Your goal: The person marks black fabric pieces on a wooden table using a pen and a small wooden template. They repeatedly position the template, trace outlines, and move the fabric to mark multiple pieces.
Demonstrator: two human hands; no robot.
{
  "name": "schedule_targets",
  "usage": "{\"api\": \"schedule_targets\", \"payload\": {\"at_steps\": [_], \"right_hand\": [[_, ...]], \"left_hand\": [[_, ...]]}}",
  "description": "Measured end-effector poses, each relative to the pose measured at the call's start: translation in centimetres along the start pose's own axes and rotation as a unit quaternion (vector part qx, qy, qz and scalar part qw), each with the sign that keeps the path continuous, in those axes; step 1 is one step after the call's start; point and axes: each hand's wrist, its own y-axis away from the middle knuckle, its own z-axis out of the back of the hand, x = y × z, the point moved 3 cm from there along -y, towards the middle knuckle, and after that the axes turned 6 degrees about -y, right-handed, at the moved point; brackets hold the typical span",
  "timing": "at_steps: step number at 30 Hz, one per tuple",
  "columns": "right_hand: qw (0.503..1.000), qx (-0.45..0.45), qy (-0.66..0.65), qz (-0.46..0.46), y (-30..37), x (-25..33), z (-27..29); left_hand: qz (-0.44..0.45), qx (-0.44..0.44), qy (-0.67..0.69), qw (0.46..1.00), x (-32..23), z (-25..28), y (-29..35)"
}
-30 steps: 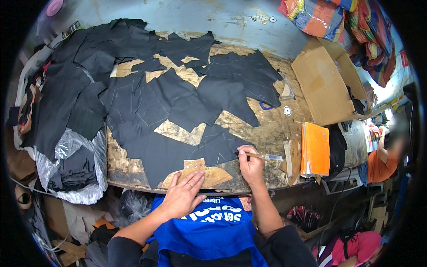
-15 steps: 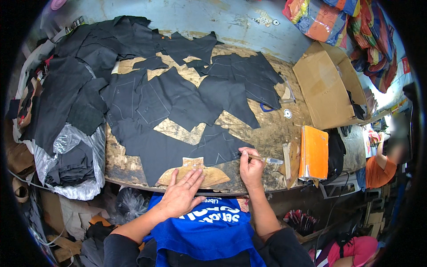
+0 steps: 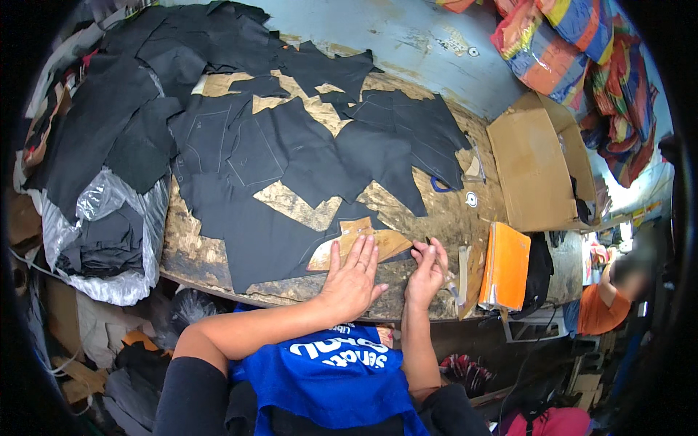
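Observation:
My left hand point(image 3: 350, 285) lies flat, fingers spread, on a tan cardboard template point(image 3: 324, 255) with a short raised neck and a wide curved base. The template rests on a black leather-like sheet point(image 3: 265, 236) at the front of the table. Close to the template's right tip, my right hand point(image 3: 424, 280) pinches a slim pen point(image 3: 456, 292) whose clear end sticks out below the hand. Pale drawn outlines show on other black pieces point(image 3: 254, 149) farther back.
Black material point(image 3: 185, 43) is heaped at the far left above a clear plastic bag point(image 3: 149, 240). On the right stand an orange pad point(image 3: 504, 265) and an open cardboard box point(image 3: 527, 160). Blue-handled scissors point(image 3: 440, 184) lie mid-right. A person in orange point(image 3: 603, 309) is beyond.
The template and my left hand have moved right and farther from me over the black sheet. My right hand has turned the pen, bringing its writing end toward the template's right tip.

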Motion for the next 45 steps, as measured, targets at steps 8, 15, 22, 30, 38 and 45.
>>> {"api": "schedule_targets", "payload": {"at_steps": [8, 15, 22, 30, 38, 45], "right_hand": [[0.994, 0.031, 0.097, 0.041, 0.5, 0.1, -0.6], [0.998, 0.005, 0.056, -0.003, 0.2, 0.5, -0.7], [0.990, 0.129, 0.041, -0.047, -0.4, 1.2, -2.7], [0.968, 0.220, 0.119, -0.032, -1.3, 1.0, -5.9], [0.951, 0.206, 0.230, 0.035, -2.3, 3.2, -3.4], [0.937, 0.163, 0.300, 0.078, -1.1, 3.7, -0.5]], "left_hand": [[-0.005, -0.042, -0.016, 0.999, 0.8, 0.0, 0.3], [-0.021, -0.031, -0.004, 0.999, 1.2, 0.3, 0.2], [-0.027, -0.032, -0.021, 0.999, 1.3, 0.3, 0.2], [-0.025, -0.029, -0.022, 0.999, 1.3, 0.2, 0.3], [-0.023, -0.034, -0.030, 0.999, 1.1, 0.1, 0.2], [-0.018, -0.027, -0.025, 0.999, 1.0, 0.2, 0.2]]}}
